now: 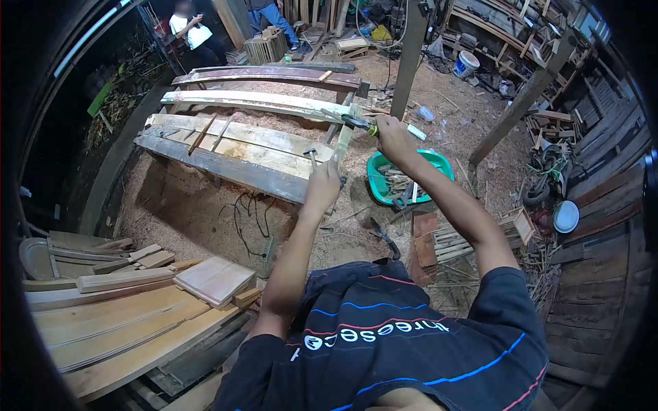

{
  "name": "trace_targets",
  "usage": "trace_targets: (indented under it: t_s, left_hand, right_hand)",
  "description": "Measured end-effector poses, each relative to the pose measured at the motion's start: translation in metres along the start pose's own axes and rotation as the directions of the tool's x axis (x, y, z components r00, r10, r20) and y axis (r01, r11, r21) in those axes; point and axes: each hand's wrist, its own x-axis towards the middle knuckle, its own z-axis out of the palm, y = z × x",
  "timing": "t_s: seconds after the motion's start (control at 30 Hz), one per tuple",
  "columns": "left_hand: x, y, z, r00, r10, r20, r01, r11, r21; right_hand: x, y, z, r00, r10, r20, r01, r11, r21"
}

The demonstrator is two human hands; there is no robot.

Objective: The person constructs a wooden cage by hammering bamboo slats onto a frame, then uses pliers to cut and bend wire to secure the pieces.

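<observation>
Head view, looking down over the person's chest and both outstretched arms. The left hand [322, 186] has its grip closed round the handle of a small hammer [312, 154], whose head stands just above the fist. The right hand [394, 137], farther out and to the right, has its grip closed round a green-handled tool [360, 124]; whether this is a chisel or a screwdriver cannot be told.

The tool's long axis runs nearly level, its shaft pointing left towards a pale wooden strip [343, 140]. The strip stands steeply between the two hands, at the near ends of the long planks [233, 154]. The hammer lies below and left of the tool, near it but apart, and the right hand is the nearer to the strip's upper end.

Left of the hands the planks run away over the sawdust floor [192, 212]. A green basin [373, 185] of scraps lies just right of the left forearm, and a post [411, 55] rises beyond. Another person [192, 31] stands well apart at the back.
</observation>
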Motion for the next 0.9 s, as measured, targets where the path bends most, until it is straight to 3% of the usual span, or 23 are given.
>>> trace_targets:
  t_s: [0.07, 0.13, 0.23, 0.27, 0.43, 0.53, 0.57, 0.67, 0.7, 0.8, 0.9]
  left_hand:
    - [0.003, 0.0, 0.005, 0.996, -0.067, 0.062, 0.073, 0.992, -0.099]
    - [0.006, 0.011, 0.006, 0.945, -0.255, 0.204, 0.309, 0.901, -0.303]
    - [0.019, 0.009, 0.011, 0.836, -0.361, 0.413, 0.548, 0.58, -0.603]
    - [0.024, 0.006, 0.012, 0.806, -0.357, 0.471, 0.59, 0.433, -0.682]
    - [0.034, 0.009, -0.003, 0.845, -0.355, 0.4, 0.532, 0.484, -0.695]
    - [0.032, 0.001, -0.011, 0.856, -0.334, 0.394, 0.515, 0.495, -0.7]
    - [0.032, 0.002, -0.014, 0.86, -0.315, 0.402, 0.51, 0.485, -0.71]
    - [0.035, -0.011, -0.022, 0.839, -0.16, 0.52, 0.54, 0.368, -0.757]
    - [0.038, -0.015, -0.025, 0.826, -0.108, 0.553, 0.556, 0.321, -0.767]
    - [0.039, -0.023, -0.042, 0.831, -0.051, 0.554, 0.55, 0.223, -0.805]
    - [0.051, -0.035, -0.058, 0.851, -0.046, 0.523, 0.52, 0.215, -0.827]
  right_hand:
    - [-0.001, 0.003, 0.012, 1.0, 0.005, -0.014, -0.005, 1.0, -0.029]
    - [0.003, 0.01, 0.023, 0.999, -0.004, -0.036, 0.002, 0.999, -0.046]
    - [0.004, 0.001, 0.021, 0.999, -0.003, -0.039, -0.009, 0.95, -0.313]
    - [0.003, 0.002, 0.026, 0.997, 0.015, -0.077, -0.035, 0.963, -0.269]
    - [0.003, 0.018, 0.057, 0.967, 0.174, -0.185, -0.177, 0.984, 0.001]
    - [0.009, 0.007, 0.044, 0.928, 0.36, 0.097, -0.366, 0.833, 0.415]
    - [0.008, 0.003, 0.051, 0.929, 0.371, 0.002, -0.329, 0.82, 0.468]
    - [0.014, -0.027, 0.022, 0.869, 0.44, 0.225, -0.49, 0.703, 0.515]
    - [0.017, -0.033, 0.016, 0.805, 0.465, 0.369, -0.593, 0.613, 0.522]
    - [0.015, -0.032, 0.043, 0.808, 0.474, 0.35, -0.576, 0.506, 0.642]
    - [0.017, -0.04, 0.027, 0.711, 0.46, 0.532, -0.701, 0.523, 0.484]
